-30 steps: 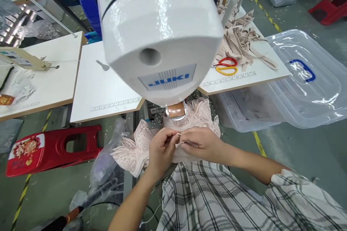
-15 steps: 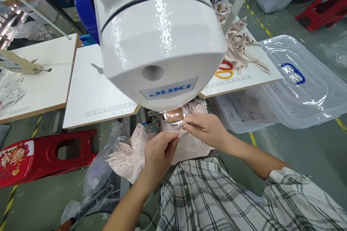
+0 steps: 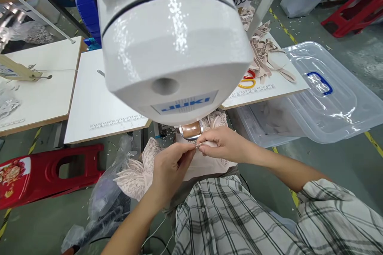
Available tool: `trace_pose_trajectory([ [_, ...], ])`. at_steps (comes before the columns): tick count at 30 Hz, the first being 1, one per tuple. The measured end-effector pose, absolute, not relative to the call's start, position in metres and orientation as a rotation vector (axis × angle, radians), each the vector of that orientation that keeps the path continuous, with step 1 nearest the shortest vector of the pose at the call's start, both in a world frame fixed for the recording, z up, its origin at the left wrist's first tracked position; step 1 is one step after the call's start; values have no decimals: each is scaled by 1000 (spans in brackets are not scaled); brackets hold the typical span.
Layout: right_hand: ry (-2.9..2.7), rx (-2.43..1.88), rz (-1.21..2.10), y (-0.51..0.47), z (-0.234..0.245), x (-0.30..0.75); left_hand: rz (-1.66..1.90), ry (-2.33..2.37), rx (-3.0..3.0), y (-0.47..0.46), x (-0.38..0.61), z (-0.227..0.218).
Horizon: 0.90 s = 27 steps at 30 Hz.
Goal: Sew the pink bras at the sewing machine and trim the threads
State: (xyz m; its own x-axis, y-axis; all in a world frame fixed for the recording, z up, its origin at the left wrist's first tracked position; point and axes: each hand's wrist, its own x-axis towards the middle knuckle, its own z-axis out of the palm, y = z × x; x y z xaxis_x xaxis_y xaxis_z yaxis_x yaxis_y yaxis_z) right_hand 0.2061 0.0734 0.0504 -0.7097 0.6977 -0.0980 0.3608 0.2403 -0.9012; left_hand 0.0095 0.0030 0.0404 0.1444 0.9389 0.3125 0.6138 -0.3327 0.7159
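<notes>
A white JUKI sewing machine head (image 3: 173,44) fills the upper middle of the view. Under it, pale pink lace fabric (image 3: 134,173) lies in my lap area and spills to the left. My left hand (image 3: 172,165) and my right hand (image 3: 223,143) meet just below the machine's copper-coloured arm end (image 3: 190,130). Both hands pinch the edge of the pink fabric between thumb and fingers, fingertips nearly touching each other. What lies under the fingertips is too small to make out.
White tables (image 3: 98,103) stand behind the machine; the right one carries beige fabric strips (image 3: 265,53) and red and yellow scissors (image 3: 247,79). A clear plastic bin (image 3: 269,121) with its lid (image 3: 329,91) sits to the right, a red stool (image 3: 44,173) to the left.
My right hand has drawn back from beside the machine's arm end towards my left hand, so both now pinch the fabric edge together. The view has dipped slightly.
</notes>
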Motion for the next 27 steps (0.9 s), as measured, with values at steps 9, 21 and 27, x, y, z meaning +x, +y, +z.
trace_pose_trajectory([
  [9,-2246,-954,1439,75,53,207,714,1431,2178,15,6,49],
  [21,-2281,-1005,959,87,59,195,939,1747,2123,15,18,41],
  [27,-2475,-1073,910,110,73,185,1030,1473,2864,31,-15,22],
])
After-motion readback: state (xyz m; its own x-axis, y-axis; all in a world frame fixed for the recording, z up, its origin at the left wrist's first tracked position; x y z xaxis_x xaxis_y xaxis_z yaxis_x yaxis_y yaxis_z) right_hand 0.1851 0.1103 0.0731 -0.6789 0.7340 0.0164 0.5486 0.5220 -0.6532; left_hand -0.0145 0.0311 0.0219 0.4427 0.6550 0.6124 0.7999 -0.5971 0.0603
